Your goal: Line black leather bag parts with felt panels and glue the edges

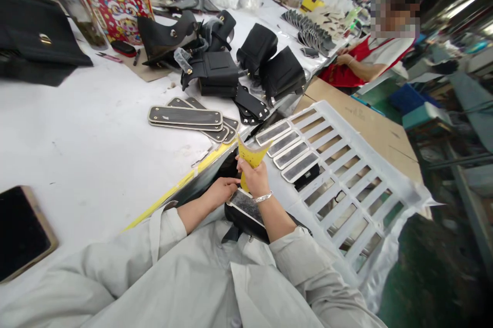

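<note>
Right hand (254, 179): yellow curled sheet (253, 154) gripped. Left hand (219, 194): beside grey strip (248, 206), hold unclear. Four racked strips (291, 156) seemingly done; stacked strips (185, 116) pending

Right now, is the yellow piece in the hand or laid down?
In hand: the right hand is wrapped around the yellow piece.

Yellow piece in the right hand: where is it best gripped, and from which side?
Probably below its flared top, coming from the wearer's right, as the right hand does. The yellow piece stands roughly upright and narrows downward from a wide, curved top edge, so a lower grip should have less to span and leave that edge free.
</note>
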`<move>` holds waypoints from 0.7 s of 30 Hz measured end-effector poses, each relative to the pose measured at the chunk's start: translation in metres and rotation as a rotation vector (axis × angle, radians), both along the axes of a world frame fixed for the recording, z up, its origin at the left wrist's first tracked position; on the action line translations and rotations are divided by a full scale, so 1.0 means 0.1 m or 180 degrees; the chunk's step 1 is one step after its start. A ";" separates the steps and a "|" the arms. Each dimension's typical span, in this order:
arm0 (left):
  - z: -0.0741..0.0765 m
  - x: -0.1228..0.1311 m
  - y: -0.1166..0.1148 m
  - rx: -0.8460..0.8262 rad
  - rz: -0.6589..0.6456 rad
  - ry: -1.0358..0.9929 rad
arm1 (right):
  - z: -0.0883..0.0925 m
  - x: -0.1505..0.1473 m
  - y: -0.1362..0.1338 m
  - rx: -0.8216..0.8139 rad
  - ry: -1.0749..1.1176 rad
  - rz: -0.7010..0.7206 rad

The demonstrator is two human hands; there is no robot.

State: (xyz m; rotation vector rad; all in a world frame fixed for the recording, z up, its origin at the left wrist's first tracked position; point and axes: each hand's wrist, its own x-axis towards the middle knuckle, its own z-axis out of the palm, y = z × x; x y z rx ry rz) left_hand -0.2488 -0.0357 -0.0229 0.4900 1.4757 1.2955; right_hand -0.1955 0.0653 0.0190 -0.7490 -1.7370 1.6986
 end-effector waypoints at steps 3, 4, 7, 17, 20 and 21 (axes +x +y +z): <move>0.05 0.01 -0.01 0.0112 0.0057 -0.0439 | 0.00 0.02 -0.01 -0.0135 0.0395 -0.0407; 0.06 0.00 -0.01 0.0165 0.0052 -0.0615 | 0.00 0.02 -0.01 -0.0174 0.0516 -0.0498; 0.06 -0.04 -0.02 0.0147 0.0045 -0.0811 | -0.03 0.00 -0.01 -0.0370 0.0679 -0.0569; -0.01 -0.05 -0.02 0.0158 0.0105 -0.1003 | 0.01 -0.12 0.04 -0.1035 0.0394 -0.0062; -0.05 -0.06 -0.02 0.0219 0.0128 -0.1106 | 0.01 -0.11 0.07 -0.1141 0.0434 0.0034; -0.06 -0.07 -0.02 0.0265 0.0100 -0.1168 | 0.01 -0.11 0.08 -0.1163 0.0433 0.0055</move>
